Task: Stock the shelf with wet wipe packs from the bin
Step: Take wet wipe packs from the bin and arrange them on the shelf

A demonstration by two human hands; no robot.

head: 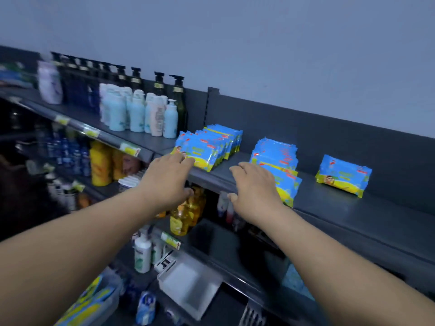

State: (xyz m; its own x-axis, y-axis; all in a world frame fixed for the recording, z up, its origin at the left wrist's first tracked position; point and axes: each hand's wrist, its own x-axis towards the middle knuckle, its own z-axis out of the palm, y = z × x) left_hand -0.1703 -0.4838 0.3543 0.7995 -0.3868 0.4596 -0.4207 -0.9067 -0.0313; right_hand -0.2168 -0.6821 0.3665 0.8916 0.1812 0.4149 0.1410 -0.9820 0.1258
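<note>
Step in hand, by my read: facing up stock on the top shelf (353,212), not fetching. Both arms are up at the front lip and neither carries a pack.

Left grip (169,177): fingers mostly straight, tips touching the front pack of the left row (211,147), thumb hanging below the lip. Nothing enclosed.
Right grip (255,187): wide, fingers loose and spread, at the left face of the middle row (275,156). It holds nothing. Motion blur, so I cannot tell if it presses the packs or sits just beside them.

Where the wet wipe packs are:
- left row stands on edge, just beside the bottles (141,114)
- middle row has its front packs slumped forward, close to the lip
- single pack (343,176) stands alone, well apart to the right
- more packs lie in the bin (110,295) at lower left, too blurred to count

Progress estimate: partway. There is bare shelf between the middle row and the single pack and further right, and the bin is not empty.

Next move calls for:
- pushing both rows back from the lip and squaring them, flat fingers on the front faces
- then dropping a grip down to the bin for the next pack
- filling toward the single pack so it gets a neighbour

Handling guess: these look like soft film pouches that lean without side support, so set each one tight against the last. The main risk is the slumped front of the middle row. A careless nudge could tip it off onto the lower shelves.
</note>
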